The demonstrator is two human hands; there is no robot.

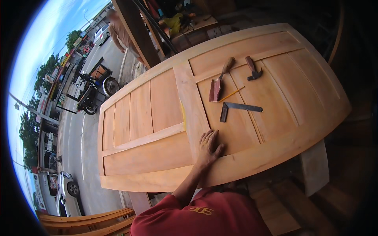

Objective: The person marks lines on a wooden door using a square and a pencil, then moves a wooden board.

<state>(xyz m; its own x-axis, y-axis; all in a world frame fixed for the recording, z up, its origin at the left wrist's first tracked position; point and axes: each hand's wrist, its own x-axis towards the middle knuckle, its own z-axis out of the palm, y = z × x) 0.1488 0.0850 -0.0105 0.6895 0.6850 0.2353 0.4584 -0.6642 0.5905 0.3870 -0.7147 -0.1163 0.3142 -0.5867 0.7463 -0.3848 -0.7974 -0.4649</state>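
My left hand (209, 147) rests palm down on a panelled wooden door (189, 76), its fingers apart over the edge of the middle rail and the panel beside it. My right hand is out of view. Beyond my fingers, a try square (242, 106) lies on the panels. A yellow pencil (231, 94) lies further up, its lower end near a wooden-handled tool, possibly a chisel, with a broad reddish lower part (215, 90). Right of that lies a claw hammer (253, 69). A yellowish strip (183, 113) shows along the middle rail's left edge.
A board-like support (315, 168) stands under the door's near right side. Slatted wood (88, 219) is at lower left. A post (137, 34) rises past the far edge, with a person (121, 32) beyond it. A cluttered bench (203, 23) stands behind; a road with vehicles runs left.
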